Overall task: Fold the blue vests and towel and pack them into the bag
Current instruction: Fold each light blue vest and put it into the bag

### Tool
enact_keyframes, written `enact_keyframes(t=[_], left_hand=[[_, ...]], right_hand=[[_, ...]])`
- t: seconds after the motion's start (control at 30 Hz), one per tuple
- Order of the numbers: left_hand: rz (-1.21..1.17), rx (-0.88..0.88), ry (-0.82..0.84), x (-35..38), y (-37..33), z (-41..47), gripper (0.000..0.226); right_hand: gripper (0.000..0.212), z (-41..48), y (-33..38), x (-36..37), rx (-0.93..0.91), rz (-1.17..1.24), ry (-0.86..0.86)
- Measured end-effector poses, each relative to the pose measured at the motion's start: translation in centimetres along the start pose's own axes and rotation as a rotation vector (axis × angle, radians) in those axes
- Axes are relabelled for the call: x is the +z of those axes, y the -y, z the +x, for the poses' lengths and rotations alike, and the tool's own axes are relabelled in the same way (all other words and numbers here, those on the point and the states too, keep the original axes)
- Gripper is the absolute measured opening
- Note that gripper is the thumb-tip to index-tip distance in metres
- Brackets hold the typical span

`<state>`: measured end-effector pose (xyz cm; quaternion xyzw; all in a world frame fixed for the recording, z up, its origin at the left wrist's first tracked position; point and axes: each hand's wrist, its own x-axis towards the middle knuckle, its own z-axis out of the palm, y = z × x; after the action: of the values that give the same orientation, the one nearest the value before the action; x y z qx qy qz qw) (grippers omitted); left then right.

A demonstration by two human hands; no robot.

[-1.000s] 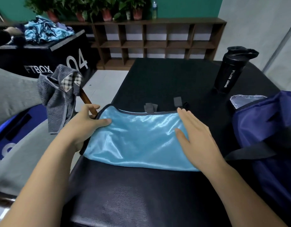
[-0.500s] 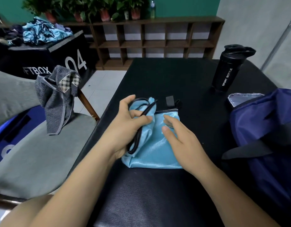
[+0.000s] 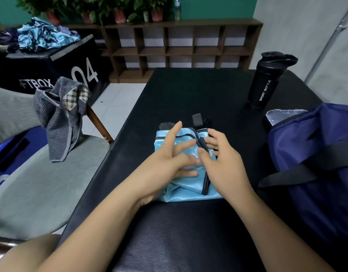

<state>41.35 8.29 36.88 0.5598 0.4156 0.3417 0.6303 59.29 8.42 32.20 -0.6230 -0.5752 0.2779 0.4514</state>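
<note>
Head view: the folded blue vest point(image 3: 186, 191) lies mid-frame on the black table point(image 3: 188, 91), its black-trimmed edge running up and down the frame. The left hand point(image 3: 169, 160) lies on it with fingers splayed, gripping nothing. The right hand point(image 3: 222, 163) is loosely spread, its fingertips touching the trim. The bag point(image 3: 316, 154) sits at frame right, nearer the right hand. The towel point(image 3: 61, 114) hangs on the chair point(image 3: 41, 193) at frame left.

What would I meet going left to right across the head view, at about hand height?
In order: grey striped towel draped on the chair → folded light-blue satin vest on the black table → black plastic sport bottle → navy fabric bag.
</note>
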Motion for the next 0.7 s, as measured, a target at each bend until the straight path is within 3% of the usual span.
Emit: enact_keyframes(t=[0.13,0.23,0.3,0.5,0.7], left_hand=[[0.463,0.217,-0.057,-1.5,0.4,-1.5,0.051],[0.908,0.331,-0.081,-2.8,1.2,-2.1,0.032],[1.053,0.319,-0.041,-3.5,1.5,-2.4,0.03],[1.118,0.319,0.161,-3.6,2.0,-2.6,0.018],[1.139,0.274,0.199,-3.9,1.7,-3.3,0.024]], right_hand=[[0.041,-0.1,0.0,-0.4,-0.2,-0.144,-0.071],[0.044,-0.3,0.2,-0.7,-0.285,-0.214,0.032],[0.052,-0.4,0.2,-0.8,-0.268,-0.244,0.134],[0.065,0.0,-0.6,-1.4,-0.176,-0.332,0.209],[0.063,-0.2,-0.3,-1.2,-0.295,-0.425,0.177]])
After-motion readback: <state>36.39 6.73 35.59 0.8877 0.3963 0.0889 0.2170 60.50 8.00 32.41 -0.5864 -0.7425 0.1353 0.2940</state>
